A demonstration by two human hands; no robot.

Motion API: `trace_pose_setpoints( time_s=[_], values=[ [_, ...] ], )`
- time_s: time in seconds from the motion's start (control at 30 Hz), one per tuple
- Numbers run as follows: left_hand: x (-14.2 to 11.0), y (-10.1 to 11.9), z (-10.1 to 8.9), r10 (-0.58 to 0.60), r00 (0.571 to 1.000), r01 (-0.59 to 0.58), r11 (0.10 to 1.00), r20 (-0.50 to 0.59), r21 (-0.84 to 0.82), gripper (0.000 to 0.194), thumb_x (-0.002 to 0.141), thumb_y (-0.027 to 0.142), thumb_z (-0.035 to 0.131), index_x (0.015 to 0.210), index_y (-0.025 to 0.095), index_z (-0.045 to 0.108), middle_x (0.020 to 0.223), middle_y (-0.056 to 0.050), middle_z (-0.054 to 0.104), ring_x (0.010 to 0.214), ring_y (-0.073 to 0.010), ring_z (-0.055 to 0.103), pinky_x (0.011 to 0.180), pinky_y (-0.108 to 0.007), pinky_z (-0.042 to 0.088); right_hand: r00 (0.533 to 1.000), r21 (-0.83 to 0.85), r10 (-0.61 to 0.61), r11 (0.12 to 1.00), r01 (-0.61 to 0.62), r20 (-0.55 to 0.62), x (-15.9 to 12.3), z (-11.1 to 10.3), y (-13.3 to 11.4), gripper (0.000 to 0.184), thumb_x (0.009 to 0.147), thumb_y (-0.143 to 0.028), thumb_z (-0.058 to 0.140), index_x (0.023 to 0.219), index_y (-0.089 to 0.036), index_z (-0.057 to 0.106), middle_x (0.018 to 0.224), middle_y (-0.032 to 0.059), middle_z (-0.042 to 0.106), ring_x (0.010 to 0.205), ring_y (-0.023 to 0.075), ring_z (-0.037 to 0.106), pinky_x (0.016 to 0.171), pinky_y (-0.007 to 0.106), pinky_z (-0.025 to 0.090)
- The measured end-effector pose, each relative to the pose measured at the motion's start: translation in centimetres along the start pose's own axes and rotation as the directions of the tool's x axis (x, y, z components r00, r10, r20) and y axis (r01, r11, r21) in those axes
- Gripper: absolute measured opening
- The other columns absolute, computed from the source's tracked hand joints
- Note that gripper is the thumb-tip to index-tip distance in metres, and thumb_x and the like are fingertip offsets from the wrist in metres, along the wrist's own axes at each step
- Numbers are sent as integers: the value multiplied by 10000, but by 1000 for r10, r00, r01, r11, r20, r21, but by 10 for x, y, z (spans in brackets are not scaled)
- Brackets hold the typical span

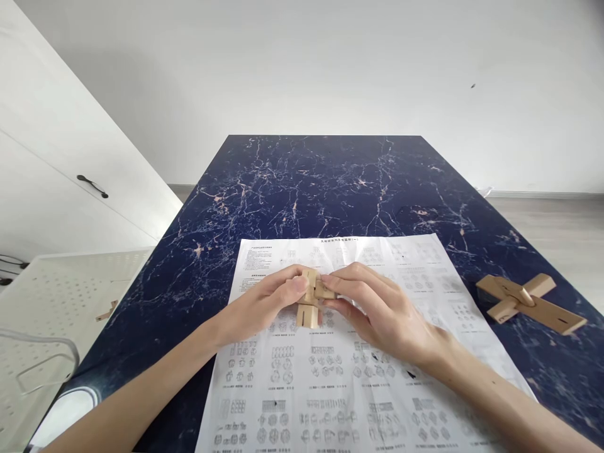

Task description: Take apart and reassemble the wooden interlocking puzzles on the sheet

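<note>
Both my hands close around a small wooden interlocking puzzle (pixel 308 314) made of light notched blocks, held above the printed sheet. My left hand (pixel 267 299) pinches it from the left, thumb on top near the upright piece. From the right, the fingertips of my right hand (pixel 377 305) grip a short block (pixel 324 290) that joins the puzzle's side. The fingers hide part of the joints, so I cannot tell how fully the pieces fit together. Beneath lies a white instruction sheet (pixel 278 384) with rows of small line diagrams.
On the right of the dark blue marbled table (pixel 321 182) lie crossed wooden puzzle pieces (pixel 531 302). A white round object (pixel 70 412) sits at the lower left edge. Left of the table stand a white perforated surface (pixel 47 308) and a white cabinet (pixel 70 145) with a black handle.
</note>
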State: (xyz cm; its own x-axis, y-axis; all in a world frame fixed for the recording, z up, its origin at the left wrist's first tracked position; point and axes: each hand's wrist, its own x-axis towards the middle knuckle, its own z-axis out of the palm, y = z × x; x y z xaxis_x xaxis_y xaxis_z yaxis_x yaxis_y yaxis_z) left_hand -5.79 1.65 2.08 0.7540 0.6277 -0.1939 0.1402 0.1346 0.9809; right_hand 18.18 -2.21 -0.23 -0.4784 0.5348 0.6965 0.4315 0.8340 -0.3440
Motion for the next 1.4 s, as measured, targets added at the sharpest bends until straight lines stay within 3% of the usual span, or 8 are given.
trace_pose_setpoints(
  time_s=[0.43, 0.6, 0.73, 0.83, 0.93, 1.07, 1.2, 1.4],
  values=[
    [2, 1, 2, 10, 996, -4, 997, 89, -71, 485, 1088, 654, 463, 1155, 210, 646, 986, -76, 756, 935, -237, 700, 877, -403, 532, 997, 87, 76, 993, -75, -11, -2, 4, -8, 324, 1091, -140, 604, 1402, -229, 577, 1099, 107, 772, 940, 244, 766, 748, 390, 666],
    [2, -10, 0, 1, 991, 30, 972, 133, -231, 580, 1064, 707, 493, 1393, 232, 545, 973, -76, 747, 910, -237, 708, 799, -369, 515, 985, 269, 173, 950, -161, -21, -2, 6, -11, 220, 1093, -200, 644, 1303, -249, 601, 970, 48, 750, 873, 207, 751, 756, 363, 653],
    [3, -10, 1, 20, 999, -4, 956, 50, -293, 618, 1027, 730, 555, 1414, 248, 559, 1035, -64, 692, 824, -184, 641, 750, -333, 507, 921, 284, 387, 880, -380, 33, -3, 8, -11, 340, 1037, -393, 743, 1302, -251, 584, 1051, 60, 738, 895, 215, 718, 781, 382, 633],
    [4, -7, 3, 28, 1000, -24, 956, 9, -291, 613, 1053, 752, 454, 1304, 222, 631, 1044, -74, 670, 764, -163, 590, 729, -332, 509, 889, 263, 450, 850, -456, 89, -2, 11, -9, 233, 1037, -372, 733, 1182, -227, 623, 1069, 74, 709, 907, 212, 676, 777, 374, 598],
    [5, -3, 6, -17, 1000, 15, 981, -9, -193, 645, 1094, 733, 327, 1145, 193, 674, 881, -52, 651, 706, -164, 568, 690, -327, 487, 866, 287, 488, 819, -497, 109, -1, 12, -5, 55, 1058, -272, 662, 1057, -218, 650, 1023, 69, 680, 861, 195, 639, 744, 358, 560],
    [4, 1, 6, -51, 989, 37, 995, -142, -94, 513, 1093, 671, 453, 1039, 194, 632, 766, -1, 578, 584, -113, 425, 522, -266, 328, 832, 342, 548, 769, -541, 85, 3, 9, 0, 57, 1052, -273, 651, 1032, -222, 669, 1011, 62, 686, 850, 190, 629, 770, 372, 554],
    [6, 0, 5, -35, 958, 3, 993, -286, -114, 449, 1078, 604, 542, 909, 190, 589, 736, 24, 498, 570, -97, 347, 512, -248, 304, 792, 369, 608, 725, -582, 56, 6, 7, 4, 103, 1048, -329, 666, 1088, -241, 701, 1058, 64, 720, 877, 200, 647, 771, 379, 558],
    [7, -6, 2, -32, 964, -43, 961, -264, -274, 439, 1073, 588, 569, 925, 179, 629, 752, 13, 498, 601, -106, 369, 546, -259, 330, 807, 426, 589, 722, -546, 38, 5, 5, 8, 119, 1059, -335, 645, 1120, -247, 698, 1086, 65, 720, 910, 205, 653, 808, 394, 566]
  ],
)
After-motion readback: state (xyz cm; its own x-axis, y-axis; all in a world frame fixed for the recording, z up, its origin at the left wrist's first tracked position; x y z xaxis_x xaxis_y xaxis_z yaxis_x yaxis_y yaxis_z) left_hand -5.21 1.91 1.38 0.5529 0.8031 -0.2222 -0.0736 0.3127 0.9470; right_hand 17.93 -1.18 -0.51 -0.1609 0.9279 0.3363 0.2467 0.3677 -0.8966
